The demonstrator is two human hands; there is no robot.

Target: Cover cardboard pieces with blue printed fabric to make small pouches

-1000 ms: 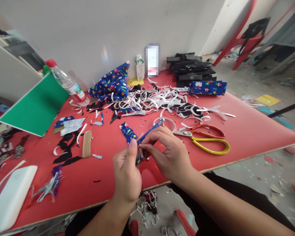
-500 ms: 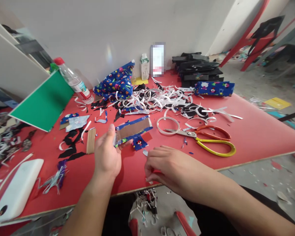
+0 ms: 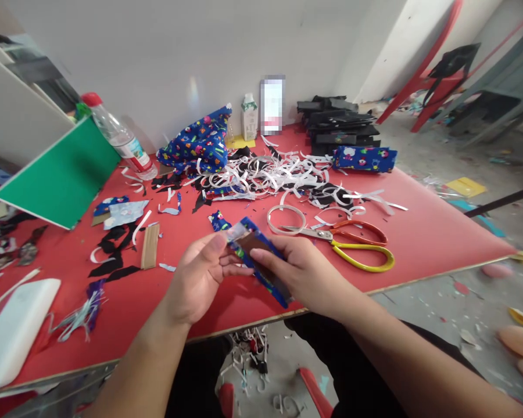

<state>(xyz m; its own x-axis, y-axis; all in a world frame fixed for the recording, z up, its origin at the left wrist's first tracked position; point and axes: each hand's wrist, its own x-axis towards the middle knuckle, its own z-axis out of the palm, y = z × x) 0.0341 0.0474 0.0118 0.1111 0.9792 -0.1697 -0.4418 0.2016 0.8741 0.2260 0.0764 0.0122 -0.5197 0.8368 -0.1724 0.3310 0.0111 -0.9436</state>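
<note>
Both hands are on a flat brown strip edged with blue printed fabric [image 3: 248, 241], held tilted above the front of the red table [image 3: 422, 232]. My left hand [image 3: 198, 276] pinches its upper left end, thumb on top and fingers below. My right hand [image 3: 314, 276] is closed on its right side, the thumb lying across the brown face. Fingers of the right hand are partly hidden. Just beyond the strip lies a small blue printed fabric scrap [image 3: 219, 220]. To the right are scissors with one orange and one yellow handle [image 3: 364, 266], their blades reaching a pale ring [image 3: 268, 223].
White strips and black scraps [image 3: 279, 174] are heaped mid-table. Behind stand a bunched blue printed cloth [image 3: 196, 142], a bottle [image 3: 133, 151], a carton [image 3: 249, 119] and stacked black pieces [image 3: 344, 125]. A green board [image 3: 65, 174] and white device [image 3: 24, 331] are left.
My right hand has moved up and left and taken hold of the strip. The strip has turned so its right end slants down toward me. The view has shifted slightly right.
</note>
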